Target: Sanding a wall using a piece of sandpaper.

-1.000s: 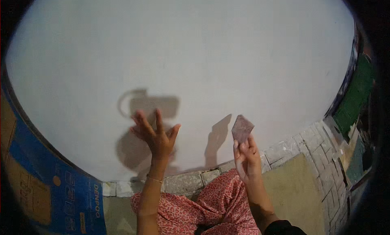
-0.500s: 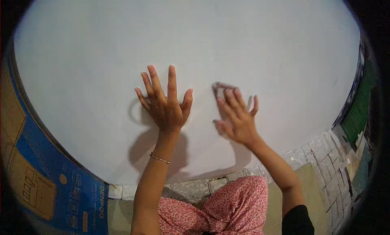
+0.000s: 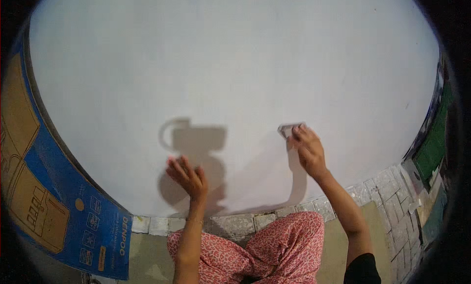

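Note:
A broad white wall [image 3: 235, 82] fills the space in front of me. On the right, my right hand [image 3: 310, 149] is against it with bent, closed fingers. At its fingertips shows a small pale flat piece with dark edges [image 3: 286, 130], partly covered by the fingers; its kind is unclear. Low on the left, my left hand [image 3: 190, 178] is in front of the wall with nothing in it, its fingers stretched out and slightly blurred. I cannot tell whether it touches the surface.
A blue and brown cardboard box [image 3: 105, 205] stands along the left. White-stained paving bricks [image 3: 235, 226] run along the wall's foot. My legs in pink patterned trousers [image 3: 289, 244] are folded below. Something green [image 3: 431, 141] stands at the right edge.
My left hand has dropped down from the wall's middle, its spread fingers now closer together. My right hand has moved right and down, its fingers more bent, the small piece moving with it.

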The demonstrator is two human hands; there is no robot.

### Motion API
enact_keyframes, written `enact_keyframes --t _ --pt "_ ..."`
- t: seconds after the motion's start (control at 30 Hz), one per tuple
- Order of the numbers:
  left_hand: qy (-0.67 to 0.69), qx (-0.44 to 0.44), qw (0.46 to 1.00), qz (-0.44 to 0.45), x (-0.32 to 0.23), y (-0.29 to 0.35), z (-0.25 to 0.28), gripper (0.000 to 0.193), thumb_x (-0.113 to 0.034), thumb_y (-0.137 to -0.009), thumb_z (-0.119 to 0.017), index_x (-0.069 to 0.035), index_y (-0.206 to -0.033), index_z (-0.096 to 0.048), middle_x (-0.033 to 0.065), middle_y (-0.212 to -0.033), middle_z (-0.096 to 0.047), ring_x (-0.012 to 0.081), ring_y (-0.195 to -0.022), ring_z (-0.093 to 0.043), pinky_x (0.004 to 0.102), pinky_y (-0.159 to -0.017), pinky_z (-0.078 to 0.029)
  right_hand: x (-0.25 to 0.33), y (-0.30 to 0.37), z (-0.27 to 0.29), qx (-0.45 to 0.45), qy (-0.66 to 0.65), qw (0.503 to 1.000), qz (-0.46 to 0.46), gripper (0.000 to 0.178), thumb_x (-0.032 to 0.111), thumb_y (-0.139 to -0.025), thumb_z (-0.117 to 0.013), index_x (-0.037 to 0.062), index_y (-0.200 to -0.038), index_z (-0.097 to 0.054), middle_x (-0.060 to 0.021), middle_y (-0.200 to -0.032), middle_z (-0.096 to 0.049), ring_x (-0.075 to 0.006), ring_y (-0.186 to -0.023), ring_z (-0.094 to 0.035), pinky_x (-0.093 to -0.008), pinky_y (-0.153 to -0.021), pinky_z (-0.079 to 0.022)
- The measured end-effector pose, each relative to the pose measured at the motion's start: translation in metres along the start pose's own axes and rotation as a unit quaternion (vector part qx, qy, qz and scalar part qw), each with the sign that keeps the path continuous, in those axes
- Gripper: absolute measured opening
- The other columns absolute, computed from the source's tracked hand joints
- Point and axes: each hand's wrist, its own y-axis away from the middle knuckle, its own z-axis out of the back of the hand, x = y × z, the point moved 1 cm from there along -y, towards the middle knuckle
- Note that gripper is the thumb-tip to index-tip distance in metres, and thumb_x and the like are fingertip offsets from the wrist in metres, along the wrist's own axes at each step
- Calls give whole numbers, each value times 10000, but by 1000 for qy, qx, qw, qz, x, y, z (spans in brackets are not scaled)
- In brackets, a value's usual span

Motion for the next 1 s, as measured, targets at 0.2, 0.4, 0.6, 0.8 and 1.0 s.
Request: enact_keyframes --t 0.2,0.4,0.6,0.8,1.0 --pt "130 37 987 89 -10 68 22 637 -368 -975 -405 -15 -1470 -213 246 -1507 -208 395 -1410 -174 565 -1126 -105 87 37 -24 -29 -206 966 -155 277 -49 -803 -589 41 -1051 -672 -119 -1133 -662 -272 -1117 -606 -412 -959 -457" --pt "545 118 804 205 -104 51 72 785 -354 -888 -643 -79 -1470 -193 185 -1458 -317 308 -1300 -392 454 -1069 -331 149 43 -30 12 -263 959 -105 278 -81 -782 -602 31 -1030 -658 -102 -1103 -667 -232 -1090 -619 -401 -955 -453" --pt "601 167 673 397 -116 43 79 681 -67 -876 -652 -109 -1432 -261 133 -1372 -395 195 -1119 -526 305 -878 -500 148 48 -25 20 -328 939 -101 315 -101 -757 -612 33 -1038 -658 -96 -1110 -662 -240 -1092 -617 -413 -964 -455" --pt "577 114 756 288 -108 35 76 429 3 -890 -607 -73 -1278 -441 107 -1302 -472 120 -922 -571 257 -785 -496 153 57 -16 -20 -401 903 -153 292 -141 -745 -624 6 -995 -659 -128 -1094 -660 -280 -1052 -635 -380 -878 -516" --pt "445 155 868 158 -102 19 97 115 9 -889 -599 -15 -988 -653 114 -1253 -528 97 -780 -563 235 -585 -469 160 59 -4 -67 -434 872 -218 284 -79 -783 -679 -17 -1058 -643 -161 -1104 -651 -255 -1031 -640 -353 -860 -527"
